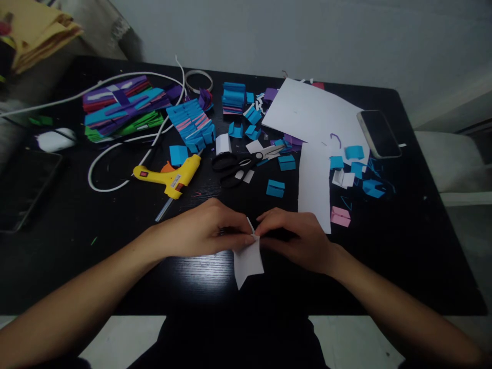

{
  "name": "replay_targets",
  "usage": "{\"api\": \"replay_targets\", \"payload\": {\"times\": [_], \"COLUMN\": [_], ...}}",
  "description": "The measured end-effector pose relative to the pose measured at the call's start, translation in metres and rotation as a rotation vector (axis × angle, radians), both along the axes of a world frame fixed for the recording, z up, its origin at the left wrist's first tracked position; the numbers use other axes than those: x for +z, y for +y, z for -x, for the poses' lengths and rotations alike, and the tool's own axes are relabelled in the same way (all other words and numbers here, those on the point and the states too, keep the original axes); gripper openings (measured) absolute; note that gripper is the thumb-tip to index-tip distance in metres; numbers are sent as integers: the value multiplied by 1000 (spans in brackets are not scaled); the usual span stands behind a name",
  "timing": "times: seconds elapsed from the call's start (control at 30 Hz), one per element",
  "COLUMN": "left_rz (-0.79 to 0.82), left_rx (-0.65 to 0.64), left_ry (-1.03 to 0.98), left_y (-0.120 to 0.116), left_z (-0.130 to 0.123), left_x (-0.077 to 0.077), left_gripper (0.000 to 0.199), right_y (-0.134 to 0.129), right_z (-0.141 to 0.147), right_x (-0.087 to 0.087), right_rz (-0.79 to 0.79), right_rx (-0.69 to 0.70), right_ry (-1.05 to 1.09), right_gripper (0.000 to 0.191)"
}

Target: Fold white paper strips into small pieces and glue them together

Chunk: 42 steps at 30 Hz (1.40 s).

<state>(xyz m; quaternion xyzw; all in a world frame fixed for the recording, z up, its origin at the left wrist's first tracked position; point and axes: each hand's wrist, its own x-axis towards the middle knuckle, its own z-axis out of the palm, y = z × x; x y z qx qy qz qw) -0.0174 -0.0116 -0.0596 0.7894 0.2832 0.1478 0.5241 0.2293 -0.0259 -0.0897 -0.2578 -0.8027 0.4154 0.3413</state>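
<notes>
Holding a small folded white paper [249, 264] just below the middle of the frame, pinched between thumb and fingers of the left hand [219, 230], with a pointed corner hanging downward. Curled inward at the paper's upper right edge, with fingertips close together, the right hand [295, 236]; cannot tell whether gripping or only touching. Beneath both, a black table [403, 246]. Near the frame's centre, black-handled scissors [248, 163] with blades toward the right. Left of centre, a yellow glue gun [177, 179] with its nozzle toward the upper right; beside it, a looped white cable [107, 189]. At upper left, stacked coloured paper strips [123, 110]. Right of centre, a large white sheet [315, 113] and, reaching down toward the right hand, a white strip [314, 184]. At upper right, a phone [380, 133] overlapping the sheet's edge. Below that, small blue folded pieces [372, 187] and, just right of the strip, a pink piece [340, 216].
</notes>
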Motion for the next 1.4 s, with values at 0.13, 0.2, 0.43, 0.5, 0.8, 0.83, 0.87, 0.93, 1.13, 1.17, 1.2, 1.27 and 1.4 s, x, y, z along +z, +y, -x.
{"api": "replay_targets", "payload": {"times": [0.13, 0.2, 0.43, 0.5, 0.8, 0.83, 0.87, 0.93, 1.13, 1.17, 1.2, 1.27, 1.4], "left_rz": [-5, 2, 79, 87, 88, 89, 82, 38, -174, -199, -216, -248, -303], "left_rx": [3, 16, 29, 26, 50, 46, 47, 81, 153, 125, 102, 100, 165], "left_ry": [14, 9, 19, 18, -44, -45, -45, -46, -73, -74, -71, -69, -80], "left_y": [0, 0, -2, -3, -5, -4, -3, 0, 3, 2, 1, -2, -7], "left_z": [-1, -1, -2, -3, -7, -6, -5, -1, 10, 9, 8, 5, 0], "left_x": [-1, -2, -2, -3, -11, -11, -10, -8, -1, 0, 0, -2, -8], "left_gripper": [16, 14, 13, 14, 11, 13, 14, 15, 39, 41, 42, 34, 15], "right_y": [1, 0, -1, -1, -2, -2, -1, 0, 6, 6, 6, 5, 3], "right_z": [0, 0, 2, 3, 5, 4, 3, 2, -3, -3, -3, -3, -1], "right_x": [0, 0, -1, -2, 1, 2, 3, 4, 3, 3, 3, 3, 2], "right_rz": [4, 6, -26, -40, 17, 30, 44, 72, 90, 83, 74, 50, -1], "right_rx": [4, 7, 40, 51, 71, 61, 47, 5, -121, -127, -131, -136, -121], "right_ry": [9, 4, 6, 13, -3, -12, -19, -23, -41, -35, -30, -25, -19], "right_gripper": [12, 12, 12, 11, 12, 13, 13, 14, 22, 22, 21, 20, 19]}}
